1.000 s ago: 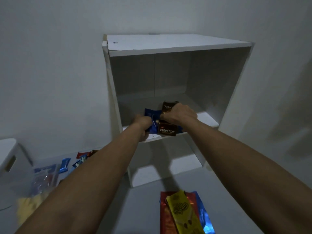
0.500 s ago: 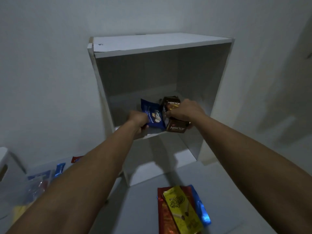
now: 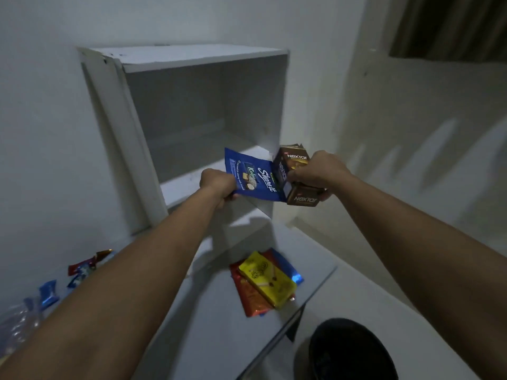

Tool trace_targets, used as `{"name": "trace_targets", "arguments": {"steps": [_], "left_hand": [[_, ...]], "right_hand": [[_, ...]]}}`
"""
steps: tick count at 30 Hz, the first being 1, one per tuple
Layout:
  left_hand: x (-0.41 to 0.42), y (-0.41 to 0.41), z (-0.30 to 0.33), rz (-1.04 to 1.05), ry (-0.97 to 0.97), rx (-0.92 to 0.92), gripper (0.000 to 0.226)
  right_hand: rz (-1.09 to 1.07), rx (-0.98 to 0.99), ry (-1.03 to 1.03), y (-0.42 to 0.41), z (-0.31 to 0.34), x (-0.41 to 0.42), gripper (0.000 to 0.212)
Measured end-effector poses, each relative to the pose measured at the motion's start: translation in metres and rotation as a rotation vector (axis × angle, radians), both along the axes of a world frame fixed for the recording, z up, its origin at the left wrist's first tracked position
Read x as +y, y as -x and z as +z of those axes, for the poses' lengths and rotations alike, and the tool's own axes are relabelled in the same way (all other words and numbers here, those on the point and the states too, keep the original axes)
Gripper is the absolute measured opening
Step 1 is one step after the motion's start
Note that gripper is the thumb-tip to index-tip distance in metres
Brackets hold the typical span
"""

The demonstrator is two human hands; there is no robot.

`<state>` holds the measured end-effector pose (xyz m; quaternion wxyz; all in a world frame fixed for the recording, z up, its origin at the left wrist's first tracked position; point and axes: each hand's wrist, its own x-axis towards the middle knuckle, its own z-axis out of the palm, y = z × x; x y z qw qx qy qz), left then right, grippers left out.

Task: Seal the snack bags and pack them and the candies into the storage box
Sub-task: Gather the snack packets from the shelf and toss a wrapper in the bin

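Forearms of yours run up from the bottom corners, both stretched forward and converging at the mouth of the white shelf unit (image 3: 192, 58). Nearest you, at the lower right, sits a dark round object (image 3: 348, 352), below the edge of the pale surface (image 3: 214, 325). On that surface a stack of snack packets (image 3: 267, 281) lies flat: yellow on top, red beneath, a blue one showing at its far edge. Off to the left, wrapped candies (image 3: 82, 270) are scattered in red and blue foil, with a clear plastic bag (image 3: 16, 325) at the frame's left margin; its contents are too blurred to tell.

Further out, your left hand (image 3: 219, 186) is closed in a fist around the lower left corner of a blue snack bag (image 3: 253, 178), which tilts up and to the right in front of the shelf board. Your right hand (image 3: 315, 172) is wrapped from above around two brown Nextar packs (image 3: 295, 178), one standing over the other, just right of the unit's right wall. The blue bag and the brown packs touch edge to edge between your hands.

Beyond them, the open compartment shows only bare white walls and a shadowed back.
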<state>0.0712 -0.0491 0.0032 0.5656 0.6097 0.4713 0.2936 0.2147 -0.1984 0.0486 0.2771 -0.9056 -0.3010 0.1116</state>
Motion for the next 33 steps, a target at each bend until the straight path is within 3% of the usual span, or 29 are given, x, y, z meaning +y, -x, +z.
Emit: {"name": "trace_targets", "arguments": {"steps": [3,8,15,24,28,33], "left_hand": [[-0.040,-0.004,-0.020,-0.109,0.019,0.021,0.023],[-0.093,-0.018,-0.069,-0.222,0.075,0.098,0.008],[-0.161,-0.044,-0.130,-0.374,-0.013,0.248,0.006],[-0.230,-0.088,-0.245,-0.572,-0.063,0.453,0.016],[-0.251,-0.108,-0.299,-0.631,-0.050,0.522,0.003],[-0.273,-0.120,-0.366,-0.700,-0.040,0.591,0.004]], "right_hand": [[-0.083,0.035,0.041,0.009,-0.016,-0.047,0.049],[-0.214,0.068,0.104,0.014,-0.055,-0.118,0.048],[-0.371,0.177,0.171,0.000,-0.118,-0.201,0.049],[-0.498,0.325,0.305,-0.024,-0.250,-0.278,0.062],[-0.527,0.375,0.336,-0.037,-0.313,-0.297,0.066],[-0.546,0.461,0.378,-0.045,-0.397,-0.316,0.065]]}}
